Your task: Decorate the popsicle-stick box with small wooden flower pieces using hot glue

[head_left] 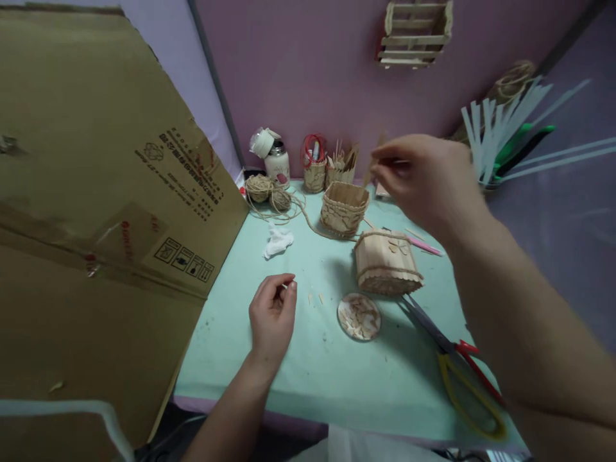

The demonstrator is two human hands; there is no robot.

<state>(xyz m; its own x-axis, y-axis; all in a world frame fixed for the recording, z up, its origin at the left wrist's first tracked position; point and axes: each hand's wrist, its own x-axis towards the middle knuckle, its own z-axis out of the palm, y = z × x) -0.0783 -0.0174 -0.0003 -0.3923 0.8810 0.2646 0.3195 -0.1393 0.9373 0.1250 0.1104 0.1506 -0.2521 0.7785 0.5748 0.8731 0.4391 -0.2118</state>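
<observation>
My right hand (pixel 423 176) is raised above the back right of the table, pinching a thin wooden strip (pixel 369 172), which is blurred. Below and left of it stands an open woven-looking basket (pixel 342 212). A wooden-slat box (pixel 387 262) with rope bands and small petal-shaped pieces lies nearer the front. My left hand (pixel 273 314) rests on the table with its fingers curled and thumb against the index finger; whether anything is between them is hidden. Two tiny wood slivers (pixel 316 299) lie beside it. A round dish (pixel 359 317) holds wood shavings.
Large scissors (pixel 450 350) lie at the right, their blades near the box. Behind are twine balls (pixel 262 189), a bottle (pixel 278 165), and small holders with red-handled scissors (pixel 314 173) and sticks (pixel 341 168). Crumpled tissue (pixel 278 241) sits left; a tall cardboard box (pixel 96 212) bounds that side.
</observation>
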